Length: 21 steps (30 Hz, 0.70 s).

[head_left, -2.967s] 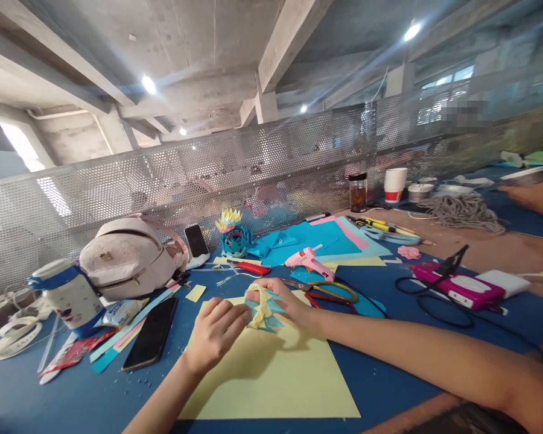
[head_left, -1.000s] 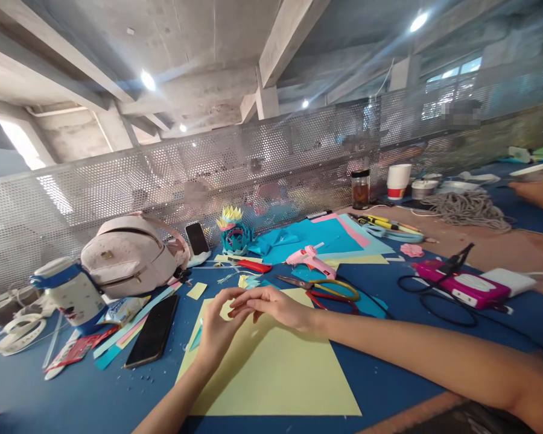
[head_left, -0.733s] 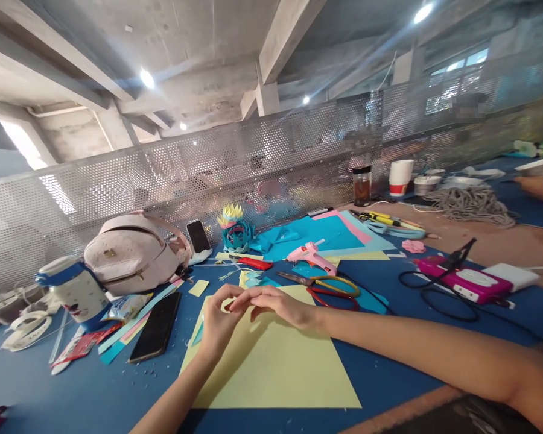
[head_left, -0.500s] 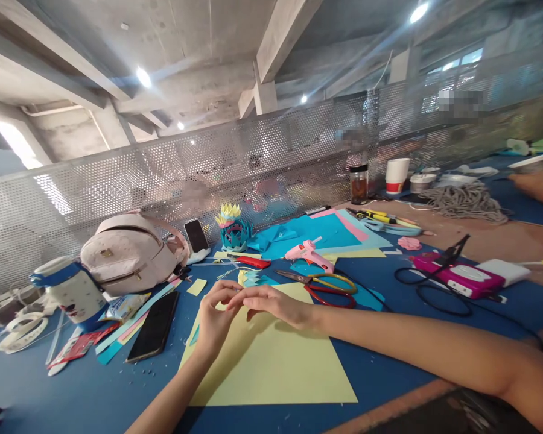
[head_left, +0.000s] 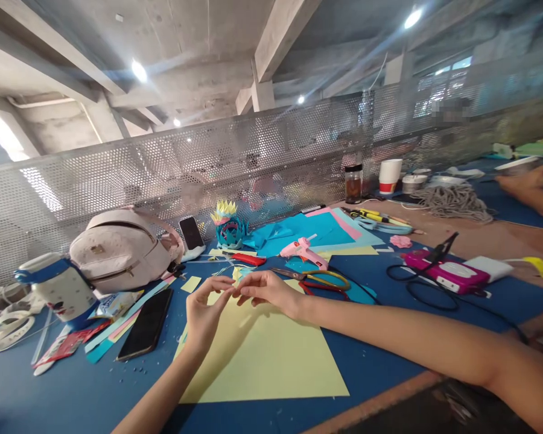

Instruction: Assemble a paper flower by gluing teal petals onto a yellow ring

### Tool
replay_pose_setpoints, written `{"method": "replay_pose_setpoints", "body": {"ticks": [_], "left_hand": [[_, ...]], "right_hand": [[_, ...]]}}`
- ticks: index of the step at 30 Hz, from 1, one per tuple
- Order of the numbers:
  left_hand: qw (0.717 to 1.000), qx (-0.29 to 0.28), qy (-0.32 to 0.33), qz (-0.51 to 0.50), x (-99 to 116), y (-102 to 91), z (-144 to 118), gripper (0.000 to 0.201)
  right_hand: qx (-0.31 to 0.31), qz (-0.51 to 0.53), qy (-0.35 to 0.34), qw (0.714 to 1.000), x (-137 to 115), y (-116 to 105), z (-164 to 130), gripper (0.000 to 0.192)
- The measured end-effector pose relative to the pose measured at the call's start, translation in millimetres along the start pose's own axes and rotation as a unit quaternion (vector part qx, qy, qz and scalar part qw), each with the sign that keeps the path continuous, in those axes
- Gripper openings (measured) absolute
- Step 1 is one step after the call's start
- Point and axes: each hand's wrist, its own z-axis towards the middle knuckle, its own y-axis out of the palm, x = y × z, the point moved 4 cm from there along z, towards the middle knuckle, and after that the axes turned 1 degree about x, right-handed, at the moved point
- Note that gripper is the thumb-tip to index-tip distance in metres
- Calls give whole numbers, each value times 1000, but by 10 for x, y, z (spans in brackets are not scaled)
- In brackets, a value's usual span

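Above a large yellow paper sheet (head_left: 271,361), the fingertips of my two hands meet. My left hand (head_left: 206,310) is closed in a pinch, thumb against fingers. My right hand (head_left: 269,292) also pinches, its fingertips touching those of the left. Whatever lies between them is too small or hidden to make out. Just behind my fingers, small pale yellow and blue paper pieces (head_left: 241,274) are partly covered. Scissors (head_left: 319,279) with one yellow and one red handle lie beside my right wrist. Farther back rest a red utility knife (head_left: 248,259) and a pink glue gun (head_left: 304,252).
A blue and yellow paper flower (head_left: 230,229) stands near the mesh barrier. To the left are a black phone (head_left: 145,325), a pale pink backpack (head_left: 122,250) and a bottle (head_left: 63,292). A magenta device (head_left: 447,271) with black cable lies right. Another person's hand (head_left: 531,181) is far right.
The view has shifted slightly, moving the table's things left in the picture. My hands stay pinched together, with the fingertips now more upright. The other person's hand at far right shows more.
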Motion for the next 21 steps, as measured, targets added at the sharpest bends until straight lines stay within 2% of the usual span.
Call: {"method": "replay_pose_setpoints", "body": {"ticks": [6,12,16,21], "left_hand": [[990,-46,-79,-104,-37,68,-10,16],[997,-14,-69,-24,-105,2,23,16],[997,-25,-49,55,-63,8,19,13],[989,-49,-4,137,25,43,-11,10]], "right_hand": [[-20,-64,-26,997,58,-16,40,38],[45,-109,-82,990,44,-90,86,36],[73,-149,-112,980,-37,-98,79,32],[105,-143,-128,976,-144,-109,54,27]]}}
